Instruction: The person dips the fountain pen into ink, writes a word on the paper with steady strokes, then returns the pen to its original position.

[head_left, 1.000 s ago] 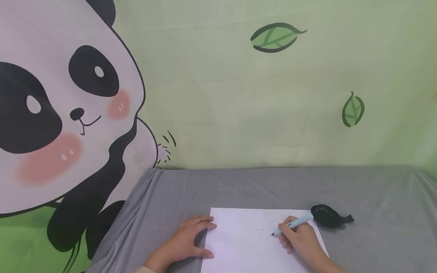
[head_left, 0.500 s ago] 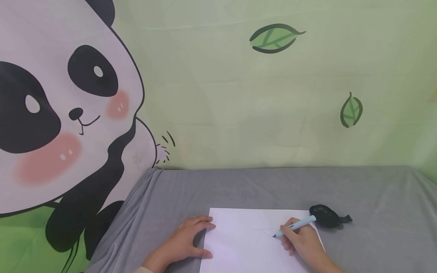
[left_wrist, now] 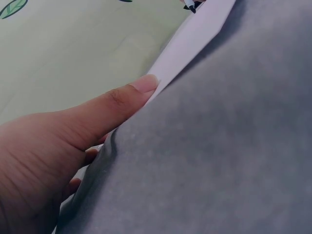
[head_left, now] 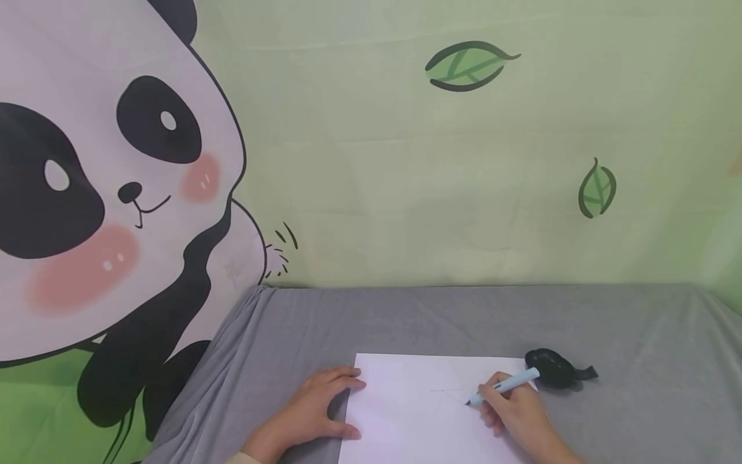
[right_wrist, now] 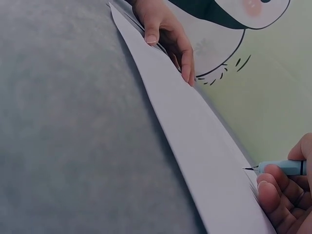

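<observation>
A white sheet of paper point(head_left: 400, 419) with a few faint thin lines on it lies on the grey cloth. My right hand point(head_left: 516, 412) pinches a light-blue pen point(head_left: 510, 383) between thumb and fingers, its dark nib at the paper by the end of a slanting line. In the right wrist view the pen point(right_wrist: 282, 167) shows a slim pointed nib. My left hand point(head_left: 310, 409) rests at the sheet's left edge, fingers and thumb spread apart. From the left wrist, the thumb point(left_wrist: 122, 100) appears extended, its tip on the paper point(left_wrist: 190, 48).
A shiny black rounded object point(head_left: 553, 368) with a narrow tail lies by the sheet's upper right corner, just beyond my right hand; its kind is unclear. Grey cloth point(head_left: 406, 316) covers the table. Behind hangs a green backdrop point(head_left: 371, 161) printed with a panda and leaves.
My right hand and the pen have shifted slightly right and down, and the slanting line behind the nib has lengthened. My left hand has stayed on the paper's edge.
</observation>
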A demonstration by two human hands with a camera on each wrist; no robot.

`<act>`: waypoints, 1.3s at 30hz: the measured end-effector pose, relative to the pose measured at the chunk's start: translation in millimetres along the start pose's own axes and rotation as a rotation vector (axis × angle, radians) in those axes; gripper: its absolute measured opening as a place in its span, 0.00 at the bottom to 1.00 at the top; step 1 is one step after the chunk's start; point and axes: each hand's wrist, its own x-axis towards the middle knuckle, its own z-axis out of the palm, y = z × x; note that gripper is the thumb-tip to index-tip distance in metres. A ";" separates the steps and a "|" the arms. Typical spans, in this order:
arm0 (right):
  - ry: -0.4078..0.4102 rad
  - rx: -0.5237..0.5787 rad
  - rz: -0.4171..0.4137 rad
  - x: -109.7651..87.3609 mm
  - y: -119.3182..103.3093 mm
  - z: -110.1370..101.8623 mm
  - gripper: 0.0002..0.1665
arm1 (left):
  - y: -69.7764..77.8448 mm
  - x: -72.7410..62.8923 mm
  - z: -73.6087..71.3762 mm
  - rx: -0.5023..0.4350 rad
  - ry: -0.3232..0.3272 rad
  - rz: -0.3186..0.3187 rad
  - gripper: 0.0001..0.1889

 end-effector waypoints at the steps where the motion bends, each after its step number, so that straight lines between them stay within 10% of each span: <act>1: 0.001 0.000 -0.001 -0.1 0.2 -0.4 0.08 | 0.0 0.0 0.0 0.002 0.001 0.002 0.37; 39: 0.019 -0.019 0.101 -1.4 0.6 -9.8 0.08 | 0.6 2.0 -1.0 -0.022 -0.018 -0.007 0.38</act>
